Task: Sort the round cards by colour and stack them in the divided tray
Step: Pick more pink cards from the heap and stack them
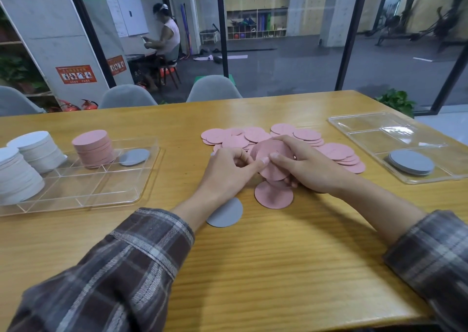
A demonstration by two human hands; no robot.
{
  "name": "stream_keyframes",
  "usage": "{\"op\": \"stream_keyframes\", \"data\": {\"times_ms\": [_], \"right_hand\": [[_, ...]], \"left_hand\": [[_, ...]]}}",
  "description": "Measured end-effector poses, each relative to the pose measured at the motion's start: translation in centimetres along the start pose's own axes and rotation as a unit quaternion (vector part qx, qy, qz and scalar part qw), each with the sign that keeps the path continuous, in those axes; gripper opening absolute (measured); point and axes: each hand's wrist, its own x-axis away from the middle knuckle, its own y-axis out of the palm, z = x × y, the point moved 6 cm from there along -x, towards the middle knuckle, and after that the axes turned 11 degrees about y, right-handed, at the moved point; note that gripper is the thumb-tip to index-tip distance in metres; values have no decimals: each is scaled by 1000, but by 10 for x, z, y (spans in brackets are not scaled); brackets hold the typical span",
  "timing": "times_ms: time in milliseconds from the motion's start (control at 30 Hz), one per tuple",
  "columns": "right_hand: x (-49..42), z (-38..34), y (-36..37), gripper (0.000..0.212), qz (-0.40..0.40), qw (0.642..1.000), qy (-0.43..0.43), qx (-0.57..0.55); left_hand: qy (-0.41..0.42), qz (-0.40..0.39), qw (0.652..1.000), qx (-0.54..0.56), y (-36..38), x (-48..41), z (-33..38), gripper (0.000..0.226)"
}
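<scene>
Lying in the middle of the bench (278, 268), the pink pile (243, 136) is having bare wood on both sides, between it and the left tray (101, 197) and the right tray (367, 139). Both grips are meeting just above the pile's near side. The left grip (228, 169) is pinching the rim of the held cards (272, 152), and the right grip (304, 169) is curling round them from the other side. These cards are pink, round, thin and tilting toward the camera. One pink card (273, 196) and one grey card (226, 214) are lying near the wrists.
</scene>
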Motion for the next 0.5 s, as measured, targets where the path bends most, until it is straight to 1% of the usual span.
{"op": "stream_keyframes", "data": {"times_ms": [100,133,233,300,367,500], "right_hand": [[-1,2,-4,29,23,1000,0,6],[-2,2,-6,31,35,999,-1,10],[-3,5,-10,35,60,998,9,22],[-2,5,-10,33,59,998,21,21],[0,4,-9,32,54,998,26,13],[-2,4,-12,34,70,997,22,21]], "left_hand": [[43,0,996,-84,-3,1,9,36],[51,-12,993,-107,-3,2,10,36],[51,-86,984,-150,6,6,6,38],[56,-125,974,-179,12,9,5,43],[60,-156,969,-181,14,10,7,44],[36,-208,970,-118,9,8,8,38]]}}
